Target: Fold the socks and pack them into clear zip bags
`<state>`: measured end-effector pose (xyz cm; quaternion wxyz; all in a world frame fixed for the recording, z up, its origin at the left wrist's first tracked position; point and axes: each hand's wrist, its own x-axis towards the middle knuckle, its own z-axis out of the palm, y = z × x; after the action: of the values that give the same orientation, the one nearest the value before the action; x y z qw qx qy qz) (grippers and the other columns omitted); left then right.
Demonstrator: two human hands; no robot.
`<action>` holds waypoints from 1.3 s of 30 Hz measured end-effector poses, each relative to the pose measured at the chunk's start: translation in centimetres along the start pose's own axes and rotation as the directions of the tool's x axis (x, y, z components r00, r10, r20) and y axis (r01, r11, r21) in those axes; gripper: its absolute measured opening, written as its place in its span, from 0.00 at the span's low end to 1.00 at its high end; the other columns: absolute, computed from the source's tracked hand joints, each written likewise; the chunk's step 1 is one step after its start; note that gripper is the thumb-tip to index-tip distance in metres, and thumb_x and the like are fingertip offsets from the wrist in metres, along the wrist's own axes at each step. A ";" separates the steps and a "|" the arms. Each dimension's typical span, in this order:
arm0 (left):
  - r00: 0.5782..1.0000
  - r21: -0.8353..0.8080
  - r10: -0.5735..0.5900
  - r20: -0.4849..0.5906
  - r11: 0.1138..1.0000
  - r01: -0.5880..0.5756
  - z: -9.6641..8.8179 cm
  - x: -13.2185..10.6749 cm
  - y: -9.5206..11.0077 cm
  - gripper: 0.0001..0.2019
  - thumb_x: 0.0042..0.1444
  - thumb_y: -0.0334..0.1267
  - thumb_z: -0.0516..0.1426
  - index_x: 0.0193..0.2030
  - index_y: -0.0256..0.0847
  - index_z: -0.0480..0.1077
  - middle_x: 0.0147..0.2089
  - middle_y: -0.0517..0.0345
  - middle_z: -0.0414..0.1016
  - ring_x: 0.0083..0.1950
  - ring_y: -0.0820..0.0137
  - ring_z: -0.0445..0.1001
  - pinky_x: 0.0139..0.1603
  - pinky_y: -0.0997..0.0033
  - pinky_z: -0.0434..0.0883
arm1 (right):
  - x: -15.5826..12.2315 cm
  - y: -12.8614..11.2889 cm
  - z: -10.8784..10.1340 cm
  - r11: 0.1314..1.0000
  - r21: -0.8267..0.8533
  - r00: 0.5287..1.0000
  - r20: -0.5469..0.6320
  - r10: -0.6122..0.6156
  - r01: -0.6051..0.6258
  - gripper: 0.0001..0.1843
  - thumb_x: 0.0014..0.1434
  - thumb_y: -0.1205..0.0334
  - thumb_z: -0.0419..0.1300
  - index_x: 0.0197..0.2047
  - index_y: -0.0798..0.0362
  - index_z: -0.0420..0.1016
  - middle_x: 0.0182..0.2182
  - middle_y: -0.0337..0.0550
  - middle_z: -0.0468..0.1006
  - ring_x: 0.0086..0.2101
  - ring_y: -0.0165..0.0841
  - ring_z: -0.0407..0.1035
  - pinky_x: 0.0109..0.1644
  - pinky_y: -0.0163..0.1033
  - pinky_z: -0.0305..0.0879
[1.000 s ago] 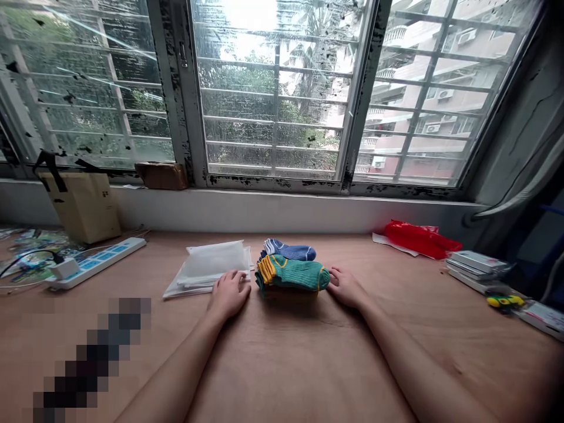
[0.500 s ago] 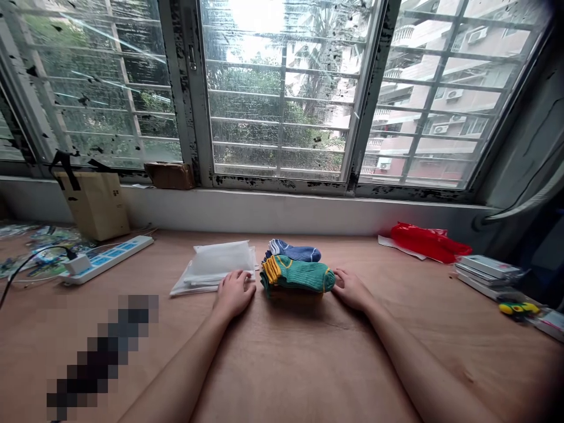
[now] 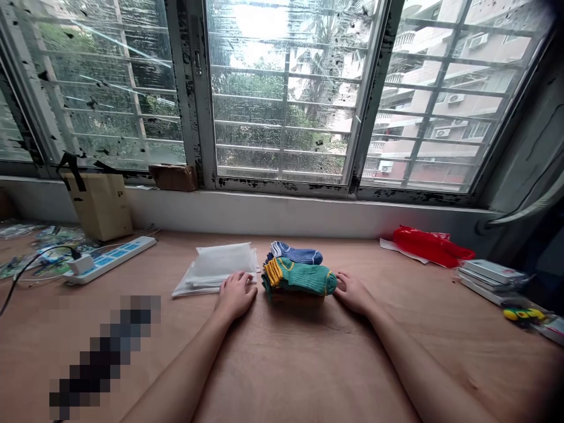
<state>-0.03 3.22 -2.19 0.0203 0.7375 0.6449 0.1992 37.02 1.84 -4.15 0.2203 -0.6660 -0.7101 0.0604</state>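
Two piles of socks lie in the middle of the table. The nearer one is topped by green socks with yellow cuffs, and behind it are blue socks with white-striped cuffs. My left hand rests on the table left of the socks, fingers relaxed and apart, at the near right corner of a stack of frosted plastic bags. On the other side, my right hand lies with its fingers loosely spread by the toe of the green socks. Whether its fingertips touch them I cannot tell. Neither hand holds anything.
A white power strip with a plugged-in adapter and a paper bag are at the left. A blurred-out dark item lies nearer. At the right are a red plastic bag, stacked boxes and a yellow-green item.
The whole view has shifted slightly. Both hands and the socks stay in the same places on the table.
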 end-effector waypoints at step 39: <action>1.000 -0.015 0.020 -0.015 1.000 -0.020 0.3 0.0 -0.2 0.16 0.60 0.44 0.52 0.52 0.47 0.72 0.64 0.51 0.68 0.66 0.56 0.63 0.65 0.53 0.58 | -0.1 -0.2 -0.2 1.000 0.002 1.000 -0.006 -0.012 0.012 0.26 0.60 0.48 0.55 0.56 0.53 0.74 0.60 0.53 0.70 0.60 0.46 0.63 0.63 0.46 0.58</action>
<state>-0.16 3.35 -2.49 0.0191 0.7422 0.6362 0.2097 36.95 1.69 -3.92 0.2234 -0.6617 -0.7134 0.0578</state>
